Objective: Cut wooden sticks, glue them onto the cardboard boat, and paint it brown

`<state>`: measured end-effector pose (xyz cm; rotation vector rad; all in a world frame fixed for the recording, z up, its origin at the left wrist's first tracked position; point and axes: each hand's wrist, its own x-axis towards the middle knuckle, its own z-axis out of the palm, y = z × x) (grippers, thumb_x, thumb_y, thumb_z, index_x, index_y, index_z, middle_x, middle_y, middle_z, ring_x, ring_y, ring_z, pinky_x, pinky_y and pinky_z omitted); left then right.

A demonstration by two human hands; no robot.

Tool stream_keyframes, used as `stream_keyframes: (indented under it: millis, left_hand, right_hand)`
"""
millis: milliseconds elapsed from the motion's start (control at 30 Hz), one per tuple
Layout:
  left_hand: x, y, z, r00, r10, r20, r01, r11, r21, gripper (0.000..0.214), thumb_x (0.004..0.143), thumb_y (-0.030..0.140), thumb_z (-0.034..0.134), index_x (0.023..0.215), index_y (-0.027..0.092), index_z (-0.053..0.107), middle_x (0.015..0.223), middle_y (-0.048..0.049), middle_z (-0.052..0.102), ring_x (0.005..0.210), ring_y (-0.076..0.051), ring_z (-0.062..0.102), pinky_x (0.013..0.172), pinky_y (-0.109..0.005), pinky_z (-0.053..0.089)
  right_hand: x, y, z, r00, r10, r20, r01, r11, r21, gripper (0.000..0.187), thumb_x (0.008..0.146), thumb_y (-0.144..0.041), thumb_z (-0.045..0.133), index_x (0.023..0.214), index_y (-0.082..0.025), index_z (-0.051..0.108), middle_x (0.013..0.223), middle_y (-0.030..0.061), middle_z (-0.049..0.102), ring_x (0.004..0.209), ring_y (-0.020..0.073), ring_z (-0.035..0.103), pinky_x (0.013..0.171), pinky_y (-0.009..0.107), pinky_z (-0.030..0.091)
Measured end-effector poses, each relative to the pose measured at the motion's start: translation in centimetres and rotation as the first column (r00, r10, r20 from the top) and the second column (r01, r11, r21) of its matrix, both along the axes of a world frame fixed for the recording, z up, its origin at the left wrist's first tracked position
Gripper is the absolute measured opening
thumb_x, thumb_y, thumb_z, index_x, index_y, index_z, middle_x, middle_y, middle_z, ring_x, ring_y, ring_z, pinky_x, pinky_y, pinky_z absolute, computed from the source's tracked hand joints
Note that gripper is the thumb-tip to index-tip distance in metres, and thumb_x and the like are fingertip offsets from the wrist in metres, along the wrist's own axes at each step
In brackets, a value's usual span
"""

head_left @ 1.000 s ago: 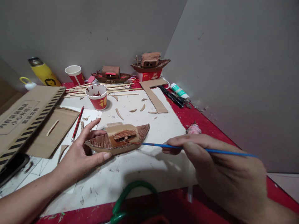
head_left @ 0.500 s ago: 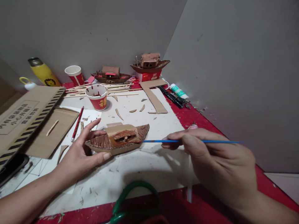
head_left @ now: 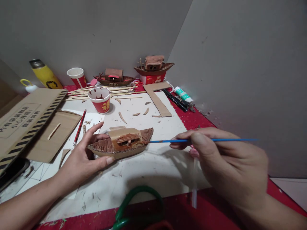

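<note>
Holding brown paint, red cup [head_left: 102, 106] beyond cardboard boat [head_left: 121, 144] and blue brush [head_left: 165, 141]

Cardboard, paper and brown paint on a red-covered bench [head_left: 194, 119]

The cardboard boat [head_left: 120, 143] is matt and rough, its ribbed deck coated dull brown, its cabin and hull edge raw tan. The brush [head_left: 168, 141] has a thin, smooth, glossy blue handle. The white paper sheet [head_left: 148, 166] is matt, scuffed and stained. The paper cup [head_left: 100, 100] is smeared brown inside. The corrugated cardboard [head_left: 48, 140] is plain and dull, the sticks [head_left: 107, 89] look like bare wood, the yellow flask [head_left: 45, 75] is glossy with a metal cap, and the scissor handles [head_left: 139, 195] are shiny green plastic.
</note>
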<state>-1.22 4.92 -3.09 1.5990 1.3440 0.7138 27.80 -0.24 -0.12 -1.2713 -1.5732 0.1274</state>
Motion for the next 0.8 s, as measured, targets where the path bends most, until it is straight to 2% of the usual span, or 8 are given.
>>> stream_keyframes:
  millis: [167,400,600,800]
  left_hand:
    - [-0.02,-0.04,-0.06,0.999,-0.005,-0.038,0.006,1.000,0.010,0.098,0.070,0.052,0.083,0.152,0.032,0.035,0.131,-0.0120,0.067,0.117,-0.034,0.068,0.102,-0.048,0.053]
    - [-0.17,-0.01,-0.03,0.998,-0.012,-0.054,0.012,1.000,-0.001,0.099,0.070,0.053,0.082,0.153,0.032,0.033,0.132,-0.0113,0.066,0.119,-0.033,0.066,0.101,-0.044,0.054]
    - [-0.15,-0.05,0.01,0.999,-0.013,-0.045,0.014,1.000,0.003,0.098,0.071,0.053,0.082,0.153,0.032,0.033,0.132,-0.0120,0.066,0.118,-0.034,0.066,0.101,-0.047,0.054]
    - [-0.14,-0.12,0.11,0.999,-0.011,-0.030,0.011,1.000,0.000,0.098,0.070,0.052,0.083,0.153,0.031,0.035,0.131,-0.0122,0.067,0.117,-0.034,0.067,0.102,-0.047,0.053]
  right_hand:
    - [0.13,0.16,0.16,0.996,-0.035,-0.078,0.034,0.999,-0.011,0.023,0.092,-0.017,0.060,0.076,-0.028,0.073,0.072,-0.0068,0.075,0.062,0.0081,0.072,0.061,0.013,0.058]
    - [-0.02,-0.35,0.25,0.998,0.039,-0.045,-0.041,0.998,-0.044,0.026,0.091,-0.018,0.060,0.070,-0.028,0.070,0.073,-0.0069,0.074,0.064,0.0062,0.069,0.063,0.010,0.054]
    - [-0.09,-0.43,-0.01,0.996,0.019,-0.086,-0.022,0.999,-0.028,0.021,0.093,-0.018,0.059,0.085,-0.031,0.073,0.077,-0.0066,0.075,0.066,0.0082,0.071,0.062,0.014,0.056]
    - [0.16,-0.61,0.28,0.996,0.080,-0.049,-0.084,0.993,-0.078,0.021,0.093,-0.020,0.059,0.080,-0.031,0.071,0.074,-0.0057,0.074,0.064,0.0096,0.069,0.060,0.016,0.055]
